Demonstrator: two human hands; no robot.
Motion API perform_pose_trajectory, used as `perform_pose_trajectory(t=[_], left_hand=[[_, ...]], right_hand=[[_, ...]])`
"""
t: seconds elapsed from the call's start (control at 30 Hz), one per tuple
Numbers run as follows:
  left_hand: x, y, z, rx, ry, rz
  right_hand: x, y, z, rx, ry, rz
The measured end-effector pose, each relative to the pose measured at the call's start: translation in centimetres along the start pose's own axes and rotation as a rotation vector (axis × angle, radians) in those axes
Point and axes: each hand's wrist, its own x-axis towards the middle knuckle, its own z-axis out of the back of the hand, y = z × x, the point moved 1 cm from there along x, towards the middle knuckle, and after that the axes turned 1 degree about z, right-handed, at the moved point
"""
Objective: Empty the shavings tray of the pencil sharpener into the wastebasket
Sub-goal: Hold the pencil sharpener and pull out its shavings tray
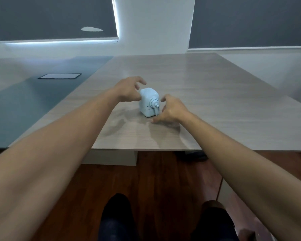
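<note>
A small pale blue pencil sharpener [148,101] stands upright on the grey wood-grain table [207,94], its crank handle facing me and hanging down at the lower right. Its shavings tray sits closed in the lower front of the body. My left hand [129,89] hovers just left of the sharpener, fingers spread and curved toward its top, holding nothing. My right hand [170,109] is just right of it, fingers apart, fingertips close to the crank and near the table surface. No wastebasket is in view.
The table's near edge [146,149] runs across in front of me. A blue-grey surface with a flat rectangular panel [59,76] lies to the left. Dark wooden floor and my shoes [116,216] are below. Dark window blinds line the wall behind.
</note>
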Motion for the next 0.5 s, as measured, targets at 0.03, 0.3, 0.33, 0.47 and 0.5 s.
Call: perform_pose_trajectory(t=[0.03,0.3,0.33,0.47,0.5], left_hand=[[0.0,-0.3,-0.1,0.037,0.059,-0.089],[0.6,-1.6,-0.7,0.233,0.183,-0.199],[0.7,-1.6,-0.8,0.235,0.17,-0.2],[0.9,-1.5,-1.4,0.203,0.106,-0.208],[1.0,-1.6,-1.6,0.19,0.086,-0.214]], right_hand=[[0.1,-0.4,-0.1,-0.019,-0.016,-0.017],[0.9,-1.4,1.2,0.051,-0.096,-0.056],[1.0,-1.4,1.7,0.066,-0.143,-0.05],[1.1,-0.8,4.1,0.339,-0.279,-0.03],[1.1,-0.5,4.5,0.406,-0.277,-0.02]])
